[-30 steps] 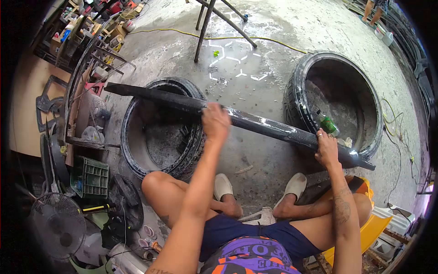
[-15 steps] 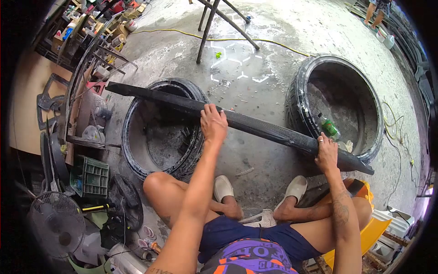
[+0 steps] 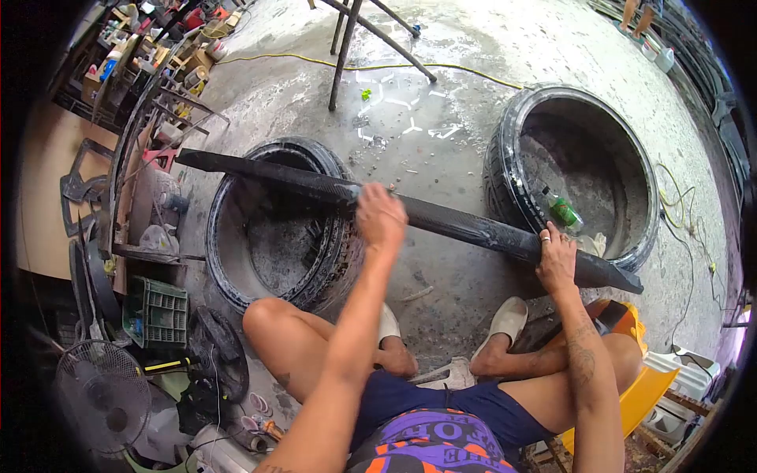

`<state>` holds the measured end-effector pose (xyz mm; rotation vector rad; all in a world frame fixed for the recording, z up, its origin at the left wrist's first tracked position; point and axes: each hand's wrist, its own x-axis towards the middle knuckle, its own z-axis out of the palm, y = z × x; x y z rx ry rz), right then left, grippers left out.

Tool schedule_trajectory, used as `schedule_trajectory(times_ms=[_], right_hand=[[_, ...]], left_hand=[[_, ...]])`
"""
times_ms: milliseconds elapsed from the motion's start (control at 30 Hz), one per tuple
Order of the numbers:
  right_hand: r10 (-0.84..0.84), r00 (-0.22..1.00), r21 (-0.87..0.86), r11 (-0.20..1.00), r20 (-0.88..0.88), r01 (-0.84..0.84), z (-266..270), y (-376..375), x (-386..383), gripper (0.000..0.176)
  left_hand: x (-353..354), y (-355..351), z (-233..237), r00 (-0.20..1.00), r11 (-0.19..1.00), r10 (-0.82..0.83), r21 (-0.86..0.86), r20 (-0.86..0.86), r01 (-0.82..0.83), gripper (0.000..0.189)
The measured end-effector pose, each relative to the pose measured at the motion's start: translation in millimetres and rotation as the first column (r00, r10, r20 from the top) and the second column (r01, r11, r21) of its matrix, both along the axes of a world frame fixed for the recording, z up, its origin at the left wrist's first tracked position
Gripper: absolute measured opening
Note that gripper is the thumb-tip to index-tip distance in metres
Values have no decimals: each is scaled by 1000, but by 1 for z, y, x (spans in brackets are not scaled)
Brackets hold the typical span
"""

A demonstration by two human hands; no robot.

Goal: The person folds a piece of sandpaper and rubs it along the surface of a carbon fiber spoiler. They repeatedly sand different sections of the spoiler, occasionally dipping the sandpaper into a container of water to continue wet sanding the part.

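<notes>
A long dark panel with a woven-looking surface (image 3: 457,223) lies across two tires, the left tire (image 3: 229,260) and the right tire (image 3: 493,169). On the panel's middle rests my left hand (image 3: 382,214), slightly blurred, fingers bent over its upper face; whether something small is under them is hidden. Toward the panel's right end, my right hand (image 3: 557,256) grips its near edge, a ring on one finger. Inside the right tire lies a green bottle (image 3: 564,211).
A metal-legged stand (image 3: 344,55) and a yellow cable (image 3: 465,69) are ahead. On the left are a standing fan (image 3: 102,390), a green crate (image 3: 162,314) and cluttered shelves. A yellow object (image 3: 631,398) lies at right. Another person's legs (image 3: 635,17) show top right.
My left hand has slid right along the panel. My right hand stays on the panel near its right end. The whole view has shifted slightly.
</notes>
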<state>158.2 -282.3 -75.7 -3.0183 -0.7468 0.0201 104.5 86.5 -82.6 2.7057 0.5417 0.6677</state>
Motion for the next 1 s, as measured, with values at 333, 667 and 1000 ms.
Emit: schedule_trajectory(times_ms=[333,667,1000], right_hand=[[-10,1000,-35,999,-8,10,4,0,-5,70],[1,1000,-26,1000,9,-1,0,3,0,70],[-11,1000,-13,1000,-3,11,8,4,-5,71]], left_hand=[[3,-4,2,998,999,-47,-23,-47,46,20],[16,-125,3,943,941,-331,-75,-13,330,23],[11,-157,15,957,959,-282,-57,-71,278,27]])
